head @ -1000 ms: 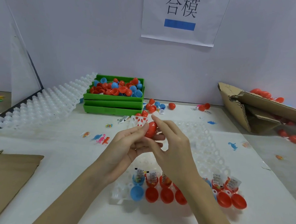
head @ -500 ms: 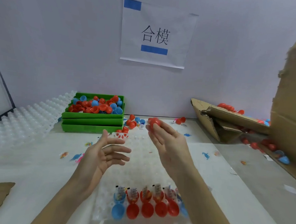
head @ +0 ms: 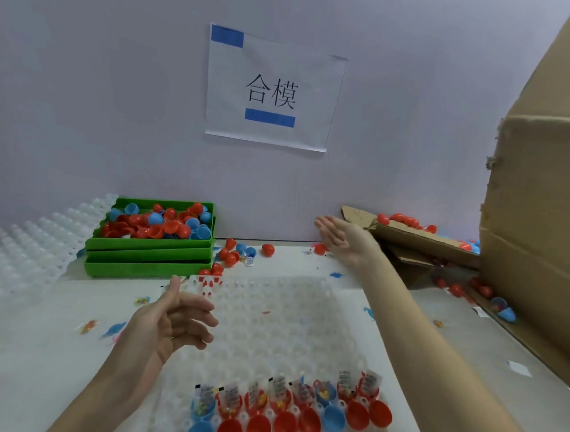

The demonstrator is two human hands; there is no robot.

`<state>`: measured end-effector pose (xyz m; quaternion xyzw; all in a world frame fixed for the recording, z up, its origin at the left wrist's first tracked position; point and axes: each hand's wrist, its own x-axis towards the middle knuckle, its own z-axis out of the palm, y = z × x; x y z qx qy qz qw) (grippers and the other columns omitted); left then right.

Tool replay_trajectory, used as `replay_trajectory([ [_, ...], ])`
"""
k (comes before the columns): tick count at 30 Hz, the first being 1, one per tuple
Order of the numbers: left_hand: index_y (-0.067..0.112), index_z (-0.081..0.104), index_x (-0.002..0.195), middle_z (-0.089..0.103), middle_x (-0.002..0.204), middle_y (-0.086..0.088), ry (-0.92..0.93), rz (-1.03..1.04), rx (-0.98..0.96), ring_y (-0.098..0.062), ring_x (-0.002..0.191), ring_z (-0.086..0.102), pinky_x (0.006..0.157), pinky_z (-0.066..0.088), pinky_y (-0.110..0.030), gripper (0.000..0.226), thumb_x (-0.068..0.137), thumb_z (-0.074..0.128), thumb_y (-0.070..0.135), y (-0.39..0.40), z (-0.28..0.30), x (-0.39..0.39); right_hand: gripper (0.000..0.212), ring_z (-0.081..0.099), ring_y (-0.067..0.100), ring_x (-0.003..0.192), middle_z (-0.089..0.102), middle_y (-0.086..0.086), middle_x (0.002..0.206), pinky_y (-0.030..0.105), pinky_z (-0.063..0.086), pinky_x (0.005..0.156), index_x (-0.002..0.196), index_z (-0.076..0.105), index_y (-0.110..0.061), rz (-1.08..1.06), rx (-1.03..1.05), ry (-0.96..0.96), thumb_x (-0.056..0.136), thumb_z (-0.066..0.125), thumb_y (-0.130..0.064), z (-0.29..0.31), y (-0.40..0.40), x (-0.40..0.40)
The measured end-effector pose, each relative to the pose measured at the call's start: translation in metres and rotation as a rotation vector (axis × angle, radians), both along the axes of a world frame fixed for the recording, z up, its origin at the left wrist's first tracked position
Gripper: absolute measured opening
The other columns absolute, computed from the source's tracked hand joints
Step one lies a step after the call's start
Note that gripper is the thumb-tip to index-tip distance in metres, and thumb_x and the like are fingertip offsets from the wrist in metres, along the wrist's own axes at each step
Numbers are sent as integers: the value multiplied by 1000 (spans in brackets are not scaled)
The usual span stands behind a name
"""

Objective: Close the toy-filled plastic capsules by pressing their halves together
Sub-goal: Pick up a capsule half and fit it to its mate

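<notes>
1. Head view, grip: neither hand holds anything. Right hand (head: 343,240) reaches toward the far right of the tabletop (head: 56,336), palm up, fingers straight, next to the torn cardboard flap (head: 418,237). Left hand (head: 175,322) hovers above the clear tray's (head: 272,314) left side, fingers loosely spread, touching nothing.
2. Task things: open capsules (head: 286,410) sit in the clear tray's near edge rows, hinged halves hanging toward the viewer, toy packets (head: 279,385) standing in the cups. None is closed.
3. Count, near row: eight open capsules, six red and two blue (one at the left end, one third from the right). Eight packets, one per cup.
4. Other counts: one green bin stack (head: 150,248) at the far left, loaded with loose red and blue halves, too many to count. One spare white tray (head: 28,245) along the left edge. One big carton (head: 540,229) at the right edge. One paper sign (head: 273,89) on the wall. Closed capsules lie scattered near the far edge and by the carton; number unclear.
5. Step in hand, judged: bring both hands back to the near row and take the next capsule.
6. Doing it well: tuck the packet fully inside first, or it will jam the seam. Fold the hinged half over squarely, then squeeze opposite sides until the rims seat all round.
</notes>
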<state>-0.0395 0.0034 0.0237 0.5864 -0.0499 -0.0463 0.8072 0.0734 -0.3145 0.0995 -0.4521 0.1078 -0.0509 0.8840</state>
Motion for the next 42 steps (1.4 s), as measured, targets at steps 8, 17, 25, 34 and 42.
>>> replay_trajectory([
  [8,6,79,82,70,82,-20,-43,56,83,-27,66,66,59,54,-32,53,95,53,50,-1,5,-4,18,76,18,86,80,4,96,20,56,70,107,78,-15,232,-804,-194,105,60,-18,-40,52,-101],
  [17,6,78,84,71,80,-17,-26,98,158,-27,65,65,59,53,-32,51,107,49,41,-2,8,-7,11,66,-2,85,75,-23,92,7,46,71,102,82,-29,599,-1442,-451,96,72,-30,-64,102,-132],
  [25,6,78,84,72,80,-16,-8,101,138,-27,66,65,60,52,-32,51,106,49,42,0,9,-8,12,62,4,85,73,-21,83,20,51,75,91,81,-31,695,-1578,-460,90,74,-40,-74,127,-138],
  [34,6,77,85,72,80,-15,-32,90,133,-27,67,65,60,53,-32,48,106,52,42,3,5,-5,10,60,5,85,72,-19,84,19,49,74,86,79,-32,637,-1516,-450,90,75,-40,-70,123,-135],
  [42,29,64,114,67,111,19,-294,-84,570,-8,101,70,81,59,-24,52,75,83,58,-6,-4,-9,12,58,5,66,74,-15,79,15,46,60,82,80,-29,163,-1198,-267,92,76,-35,-67,97,-116],
])
